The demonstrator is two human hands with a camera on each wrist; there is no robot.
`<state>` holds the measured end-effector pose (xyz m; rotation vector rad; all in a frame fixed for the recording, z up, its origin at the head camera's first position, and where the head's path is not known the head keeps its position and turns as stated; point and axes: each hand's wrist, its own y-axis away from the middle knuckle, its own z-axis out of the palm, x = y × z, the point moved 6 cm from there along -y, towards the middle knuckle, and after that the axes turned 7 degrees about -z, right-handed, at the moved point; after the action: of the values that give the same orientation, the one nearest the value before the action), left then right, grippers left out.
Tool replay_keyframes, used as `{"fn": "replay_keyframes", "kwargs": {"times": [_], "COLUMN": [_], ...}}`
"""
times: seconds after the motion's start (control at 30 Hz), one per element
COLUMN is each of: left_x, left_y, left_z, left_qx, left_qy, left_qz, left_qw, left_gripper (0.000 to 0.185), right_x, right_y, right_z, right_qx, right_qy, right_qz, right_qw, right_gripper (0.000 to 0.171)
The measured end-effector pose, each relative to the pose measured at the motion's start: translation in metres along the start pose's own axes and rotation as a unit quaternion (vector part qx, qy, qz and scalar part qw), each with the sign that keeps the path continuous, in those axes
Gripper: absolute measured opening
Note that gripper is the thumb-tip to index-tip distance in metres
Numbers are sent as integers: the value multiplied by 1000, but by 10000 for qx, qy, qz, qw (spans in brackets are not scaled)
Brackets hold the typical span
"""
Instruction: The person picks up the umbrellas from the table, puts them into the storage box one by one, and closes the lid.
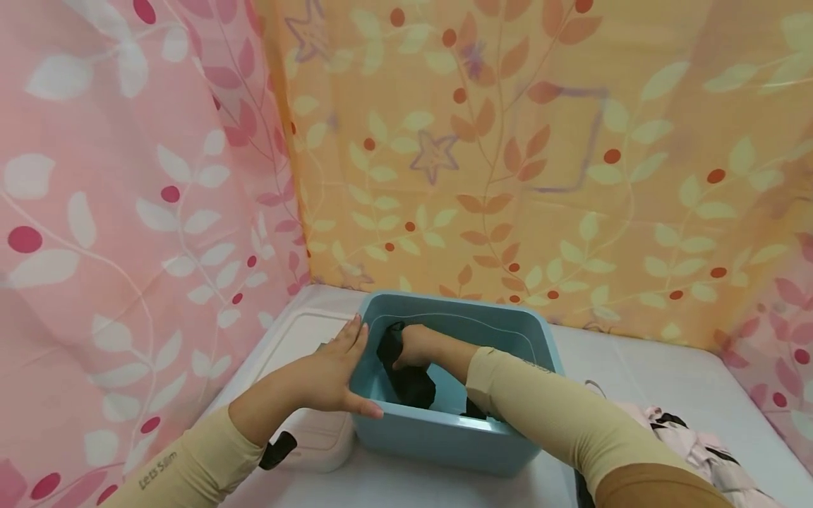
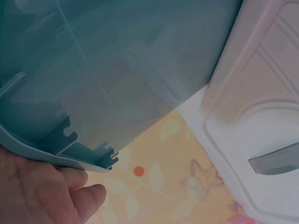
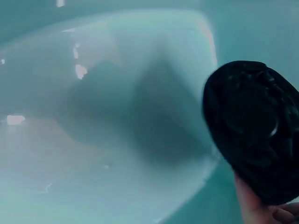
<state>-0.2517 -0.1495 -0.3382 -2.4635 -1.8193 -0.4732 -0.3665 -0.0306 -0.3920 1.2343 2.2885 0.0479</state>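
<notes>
Inside a blue plastic bin (image 1: pixel 438 439), my right hand (image 1: pixel 420 346) grips a long black fabric bundle (image 1: pixel 413 386), its upper end bulging past the fingers. The right wrist view shows the rounded, puckered end of the bundle (image 3: pixel 252 126) above the bin's pale, glossy floor (image 3: pixel 107 163). My left hand (image 1: pixel 325 377) rests on the bin's left rim, fingers stretched forward and thumb along the near edge. From the left wrist, that hand (image 2: pixel 42 191) lies against the underside of the rim. Another black item (image 1: pixel 473 409) lies in the bin, partly hidden by the right sleeve.
A white lidded container (image 1: pixel 317 441) stands left of the bin, with a grey latch (image 2: pixel 275 159). Pale pink and black cloth items (image 1: pixel 714 451) lie on the white surface at right. Patterned curtains (image 1: pixel 483 176) enclose the back and sides.
</notes>
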Motion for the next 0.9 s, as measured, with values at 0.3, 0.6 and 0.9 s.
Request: {"fn": "replay_keyframes", "kwargs": {"times": [0.3, 0.6, 0.9], "left_x": [0, 1, 0], "left_y": [0, 0, -2], "left_z": [2, 2, 2], "left_qx": [9, 67, 39], "left_qy": [-66, -116, -172], "left_qz": [6, 51, 22], "left_qw": [10000, 9999, 9998], "left_gripper": [130, 130, 130], "right_x": [9, 17, 0], "right_y": [-2, -2, -1], "right_z": [27, 35, 26], "right_qx": [-381, -608, -495], "right_qy": [-186, -178, 118], "right_qz": [92, 420, -364], "right_qw": [9991, 9971, 9980], "right_gripper": [20, 20, 24]}}
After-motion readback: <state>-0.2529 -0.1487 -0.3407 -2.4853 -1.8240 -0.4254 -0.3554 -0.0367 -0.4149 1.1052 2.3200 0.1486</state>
